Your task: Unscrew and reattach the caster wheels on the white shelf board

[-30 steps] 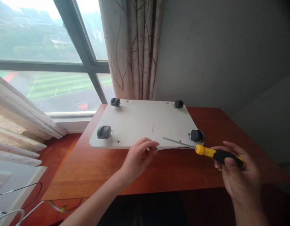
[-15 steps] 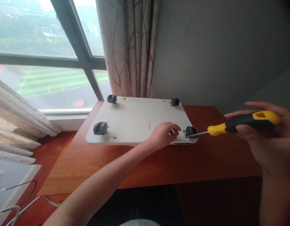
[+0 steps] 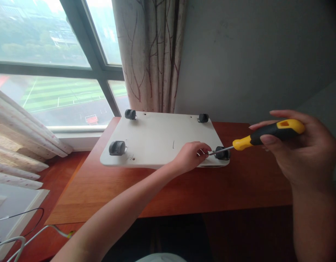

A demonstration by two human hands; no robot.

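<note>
Landmark: white board (image 3: 157, 134), lying on the wooden tabletop (image 3: 102, 193), 4 black twin-wheel casters on its upper face.

Change: screwdriver tip has shifted left since the last frame, from just in front of the near-right caster (image 3: 222, 153) to the left hand's fingertips. Reading: tool and fingers now work at 1 spot, near the board's near-right corner; contact too small to confirm.

Left hand (image 3: 187, 156): over the board's near edge, just left of that caster. Thumb and index narrow, nearly closed; can't tell whether anything small sits between them. Place about the same as in the last frame; 1.0 s back it was further left, a small metal piece at the fingertips.

Right hand (image 3: 310, 149): right of the board, fingers curled loosely on the handle of the yellow-and-black screwdriver (image 3: 268, 133), thumb on the near side. Shaft slants down-left across the caster. Handle sits further left and slightly higher than in the last frame.

Other 3 casters: same corners of the board.
</note>
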